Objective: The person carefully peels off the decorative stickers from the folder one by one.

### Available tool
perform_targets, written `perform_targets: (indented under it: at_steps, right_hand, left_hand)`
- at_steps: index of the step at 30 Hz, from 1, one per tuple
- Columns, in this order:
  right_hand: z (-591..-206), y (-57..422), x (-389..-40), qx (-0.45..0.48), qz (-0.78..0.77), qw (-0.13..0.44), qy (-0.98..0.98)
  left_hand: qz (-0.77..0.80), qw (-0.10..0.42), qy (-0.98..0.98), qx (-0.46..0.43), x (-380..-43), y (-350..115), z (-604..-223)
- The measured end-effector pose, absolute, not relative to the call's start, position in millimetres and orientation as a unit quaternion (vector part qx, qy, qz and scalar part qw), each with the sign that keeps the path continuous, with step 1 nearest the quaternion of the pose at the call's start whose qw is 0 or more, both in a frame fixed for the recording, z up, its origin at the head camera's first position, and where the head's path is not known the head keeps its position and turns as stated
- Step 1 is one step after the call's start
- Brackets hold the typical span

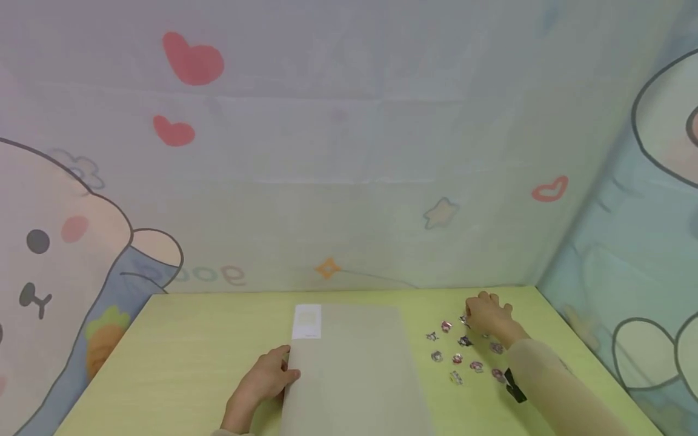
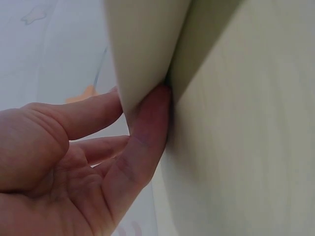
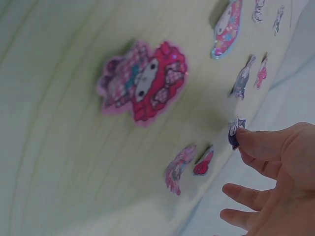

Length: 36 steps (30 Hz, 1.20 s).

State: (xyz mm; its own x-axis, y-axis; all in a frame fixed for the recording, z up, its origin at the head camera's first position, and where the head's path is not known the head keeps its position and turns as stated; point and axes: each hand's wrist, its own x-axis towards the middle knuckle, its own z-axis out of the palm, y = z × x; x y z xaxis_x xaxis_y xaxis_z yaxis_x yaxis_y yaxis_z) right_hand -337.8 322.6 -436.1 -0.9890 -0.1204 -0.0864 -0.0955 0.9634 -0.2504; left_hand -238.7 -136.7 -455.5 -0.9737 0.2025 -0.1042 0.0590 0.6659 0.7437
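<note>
Head view gives the layout: a grey board (image 1: 354, 375) sits in front of the person on the counter (image 1: 191, 351), with small stickers (image 1: 457, 359) spread loosely to its right. That spacing likely lets one be picked up without disturbing its neighbours. The left hand (image 1: 265, 375) grasps the board's left edge, thumb and fingers on opposite faces — a hold that probably steadies it. The right hand (image 1: 488, 315) is at the far part of the spread, pinching one dark sticker (image 3: 233, 138) between thumb and finger; so small a piece presumably leaves room for fingertips only.

Left wrist view shows what the head view hides: a finger tucked between board and counter. It misses the white label (image 1: 307, 321) at the board's far left corner. Right wrist view reveals the pinched piece and the print on a pink sticker (image 3: 142, 83), a red-hooded character with a checked bow — from above, the stickers are only tiny glinting shapes. Whether the pinched one touches the counter, I cannot tell.
</note>
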Motion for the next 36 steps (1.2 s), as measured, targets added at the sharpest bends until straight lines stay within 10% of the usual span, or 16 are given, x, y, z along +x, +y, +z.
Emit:
perform_targets:
  at_steps: [36]
  right_hand:
    - [-412.4, 278.1, -305.4, -0.030, -0.221, 0.002, 0.975]
  left_hand:
    - [0.405, 0.081, 0.906, 0.091, -238.0, -140.7, -457.3]
